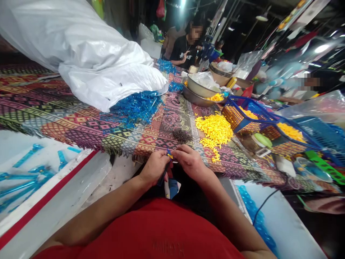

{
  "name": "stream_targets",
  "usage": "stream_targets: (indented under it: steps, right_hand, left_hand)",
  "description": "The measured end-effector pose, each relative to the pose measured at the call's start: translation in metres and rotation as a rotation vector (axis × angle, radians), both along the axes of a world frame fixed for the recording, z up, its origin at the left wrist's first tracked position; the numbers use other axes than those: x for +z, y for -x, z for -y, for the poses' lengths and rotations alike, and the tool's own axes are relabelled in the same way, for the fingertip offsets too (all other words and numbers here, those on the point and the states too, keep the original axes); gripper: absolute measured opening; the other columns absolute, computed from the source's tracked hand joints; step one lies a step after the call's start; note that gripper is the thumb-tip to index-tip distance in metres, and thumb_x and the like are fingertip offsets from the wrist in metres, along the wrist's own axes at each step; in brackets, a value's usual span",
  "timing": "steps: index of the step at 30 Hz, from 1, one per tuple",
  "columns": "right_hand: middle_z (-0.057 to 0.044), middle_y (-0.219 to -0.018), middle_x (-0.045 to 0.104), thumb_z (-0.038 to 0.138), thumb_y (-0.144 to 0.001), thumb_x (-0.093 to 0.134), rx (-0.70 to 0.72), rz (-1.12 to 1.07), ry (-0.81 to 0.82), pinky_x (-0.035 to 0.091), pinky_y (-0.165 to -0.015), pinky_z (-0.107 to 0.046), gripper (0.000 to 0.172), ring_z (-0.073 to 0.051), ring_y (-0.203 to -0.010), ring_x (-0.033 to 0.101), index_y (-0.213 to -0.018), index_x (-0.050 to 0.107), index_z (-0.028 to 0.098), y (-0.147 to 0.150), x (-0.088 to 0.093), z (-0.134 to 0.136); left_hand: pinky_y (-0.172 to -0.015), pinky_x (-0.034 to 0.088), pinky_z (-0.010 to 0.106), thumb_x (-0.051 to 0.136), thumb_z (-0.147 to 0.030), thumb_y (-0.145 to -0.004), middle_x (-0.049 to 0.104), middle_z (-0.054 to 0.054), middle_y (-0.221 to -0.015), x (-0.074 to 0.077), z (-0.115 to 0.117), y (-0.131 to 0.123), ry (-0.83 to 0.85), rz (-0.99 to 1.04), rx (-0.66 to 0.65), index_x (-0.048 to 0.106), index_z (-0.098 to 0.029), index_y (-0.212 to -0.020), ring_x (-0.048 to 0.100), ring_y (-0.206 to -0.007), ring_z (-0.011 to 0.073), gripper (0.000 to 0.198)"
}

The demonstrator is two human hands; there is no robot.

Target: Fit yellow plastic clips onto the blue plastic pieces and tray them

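Note:
Just off the front edge of the cloth-covered table, my left hand is closed on a translucent blue plastic piece. A small yellow plastic part shows on that piece, between my two hands. My right hand is closed in a pinch right beside the yellow part; what lies between its fingertips is hidden. Ahead of my hands is a small heap of tiny dark pieces, too small to name. Right of it spreads a pile of yellow plastic parts. Translucent blue plastic pieces lie heaped to the left.
A large white sack lies across the table's left side. Blue baskets with yellow parts and stacked metal bowls stand at right. White boxes holding blue pieces flank me below the table. A person sits across the table.

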State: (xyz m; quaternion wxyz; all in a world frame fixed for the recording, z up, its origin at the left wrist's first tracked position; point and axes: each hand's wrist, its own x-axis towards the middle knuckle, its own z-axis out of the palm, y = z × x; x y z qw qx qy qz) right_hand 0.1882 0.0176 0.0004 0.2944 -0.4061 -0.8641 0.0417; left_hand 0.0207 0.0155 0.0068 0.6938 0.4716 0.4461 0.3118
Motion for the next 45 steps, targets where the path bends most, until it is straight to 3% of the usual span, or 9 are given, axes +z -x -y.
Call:
stream_targets:
  steps: [10, 24, 34, 45]
  right_hand:
    - [-0.009, -0.091, 0.059, 0.015, -0.089, 0.041, 0.073, 0.227, 0.023, 0.047, -0.068, -0.026, 0.02, -0.016, -0.081, 0.057, -0.097, 0.06, 0.016, -0.001, 0.018, 0.001]
    - [-0.007, -0.085, 0.061, 0.02, -0.089, 0.047, 0.099, -0.034, 0.135, 0.05, -0.066, -0.026, 0.016, -0.015, -0.079, 0.06, -0.09, 0.063, 0.018, -0.002, 0.015, -0.004]
    - [-0.008, -0.084, 0.062, 0.018, -0.088, 0.047, 0.111, 0.003, 0.137, 0.05, -0.065, -0.026, 0.017, -0.015, -0.078, 0.06, -0.088, 0.064, 0.018, -0.002, 0.02, -0.003]
    - [-0.006, -0.081, 0.061, 0.02, -0.087, 0.05, 0.134, -0.034, 0.213, 0.048, -0.064, -0.026, 0.015, -0.014, -0.075, 0.058, -0.084, 0.065, 0.018, -0.006, 0.016, -0.005]
  left_hand:
    - [-0.027, 0.032, 0.018, 0.041, -0.018, -0.073, 0.053, -0.003, -0.041, -0.005, -0.001, 0.001, -0.014, 0.007, -0.057, 0.049, -0.016, -0.066, 0.046, -0.027, 0.0111, 0.01]
    - [-0.029, 0.036, 0.019, 0.042, -0.017, -0.073, 0.054, 0.0, -0.04, -0.004, 0.0, 0.004, 0.06, 0.048, -0.101, 0.05, -0.015, -0.065, 0.048, -0.028, 0.0121, 0.011]
    - [-0.03, 0.041, 0.021, 0.046, -0.022, -0.075, 0.054, -0.001, -0.047, -0.008, 0.0, 0.006, 0.075, 0.112, -0.156, 0.049, -0.015, -0.069, 0.052, -0.032, 0.0126, 0.009]
    - [-0.028, 0.036, 0.019, 0.045, -0.02, -0.076, 0.054, -0.002, -0.045, -0.011, 0.003, 0.004, 0.04, 0.062, -0.124, 0.048, -0.015, -0.071, 0.05, -0.03, 0.0114, 0.008]
